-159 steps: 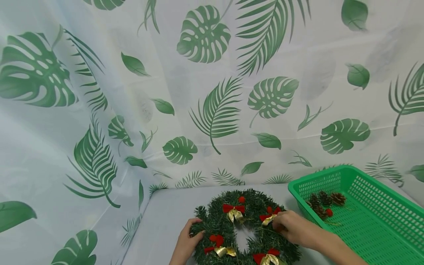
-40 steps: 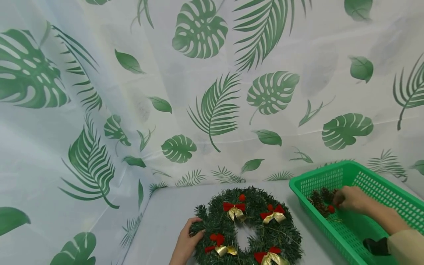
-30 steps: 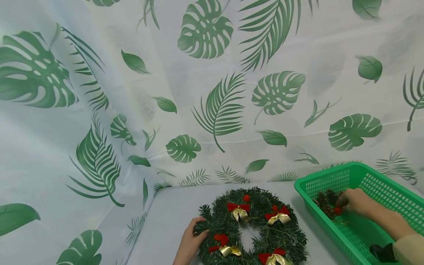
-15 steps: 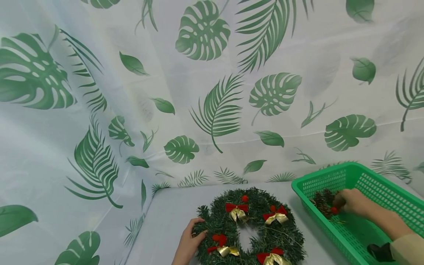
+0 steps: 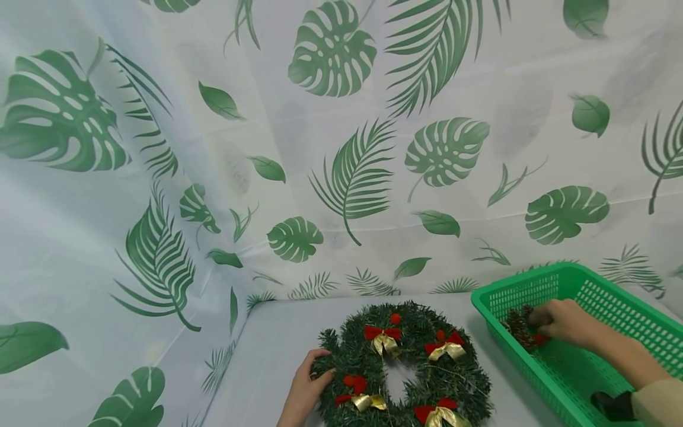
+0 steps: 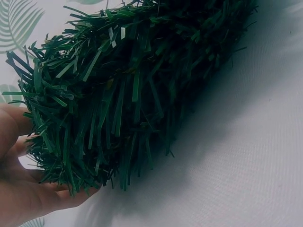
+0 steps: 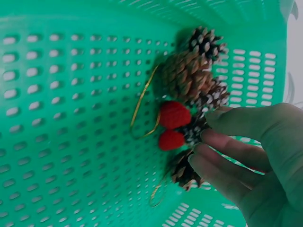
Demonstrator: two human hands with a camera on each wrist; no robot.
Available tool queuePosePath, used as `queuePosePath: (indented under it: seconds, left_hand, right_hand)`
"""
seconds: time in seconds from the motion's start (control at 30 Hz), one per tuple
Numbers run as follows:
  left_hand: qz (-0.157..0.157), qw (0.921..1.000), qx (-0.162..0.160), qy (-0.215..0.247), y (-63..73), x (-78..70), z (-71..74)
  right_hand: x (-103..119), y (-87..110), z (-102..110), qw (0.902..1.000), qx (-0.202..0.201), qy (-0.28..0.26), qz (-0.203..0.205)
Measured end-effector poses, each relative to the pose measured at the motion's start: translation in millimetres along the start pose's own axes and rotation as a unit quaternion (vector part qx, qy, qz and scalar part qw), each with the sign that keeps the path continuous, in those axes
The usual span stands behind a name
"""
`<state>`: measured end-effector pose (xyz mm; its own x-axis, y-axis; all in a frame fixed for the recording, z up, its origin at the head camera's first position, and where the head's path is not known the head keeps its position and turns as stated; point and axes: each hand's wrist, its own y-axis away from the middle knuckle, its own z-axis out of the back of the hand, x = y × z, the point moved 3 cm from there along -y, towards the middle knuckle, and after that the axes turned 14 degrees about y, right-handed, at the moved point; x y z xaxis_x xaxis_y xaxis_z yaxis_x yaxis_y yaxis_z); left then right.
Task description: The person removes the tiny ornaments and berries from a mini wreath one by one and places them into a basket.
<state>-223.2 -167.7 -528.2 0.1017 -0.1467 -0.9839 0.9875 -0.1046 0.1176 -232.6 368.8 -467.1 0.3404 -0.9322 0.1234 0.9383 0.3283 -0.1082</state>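
Observation:
A round green wreath [image 5: 347,332] with red-and-gold bows [image 5: 383,339] and red berries lies on the white-covered table. My left hand [image 5: 304,388] grips its left edge; in the left wrist view the fingers [image 6: 71,196] curl under the green tinsel. My right hand [image 5: 571,323] reaches into the green basket [image 5: 555,382], over the pine cones [image 5: 517,326]. In the right wrist view its fairly straight fingers [image 7: 220,177] are right at a dark cone [image 7: 193,130], beside two red berries [image 7: 174,115] and a larger brown cone [image 7: 184,75]. Nothing shows clearly pinched between them.
Gold wire loops [image 7: 137,106] lie by the cones. A black object [image 5: 613,406] shows at the right sleeve, over the basket. The basket's wall rises between the wreath and the cones. A leaf-printed white curtain [image 5: 368,249] hangs behind the table.
Earlier, my right hand was at the wreath's right-hand bow; since then it has gone into the basket. Lately it has shifted slightly left over the cones. My left hand keeps its hold.

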Motion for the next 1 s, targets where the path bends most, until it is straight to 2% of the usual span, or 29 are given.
queuePosePath:
  seconds: [0.23,0.63,1.0]
  left_hand:
    - [-0.012,0.9999,0.002,-0.003,0.4,-0.2,-1.3]
    - [-0.011,0.9999,-0.005,-0.012,1.8,-2.9,-1.4]
    - [-0.013,0.9999,0.004,-0.001,2.8,-0.2,-2.7]
  right_hand:
    - [14.0,-5.6,9.5,0.9997,0.019,-0.011,-0.005]
    - [50.7,-17.6,34.3,0.9984,-0.050,-0.003,0.027]
    - [82.0,-26.4,50.6,0.9966,-0.070,-0.008,0.042]
